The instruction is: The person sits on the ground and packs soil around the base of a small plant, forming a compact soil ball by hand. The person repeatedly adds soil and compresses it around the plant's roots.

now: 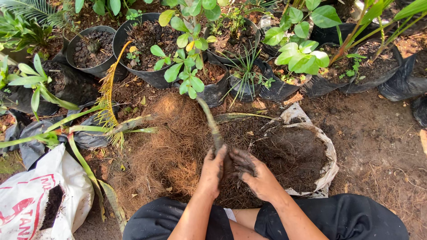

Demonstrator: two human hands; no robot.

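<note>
My left hand (213, 171) and my right hand (251, 171), both caked in dark soil, are closed around the root ball at the foot of a small plant's stem (212, 126). The stem leans up and to the left, ending in a cluster of green leaves (187, 66). Under my hands lies a mound of brown coconut fibre (164, 146). Just right of my right hand, an open white sack (327, 146) holds dark soil. The root ball itself is mostly hidden by my fingers.
Several black pots and grow bags (147, 44) with plants line the far side. A white printed sack (40, 200) spilling soil lies at lower left, next to a fallen palm seedling (106, 126). Bare earth (382, 142) spreads to the right. My knees in black trousers (338, 218) fill the bottom.
</note>
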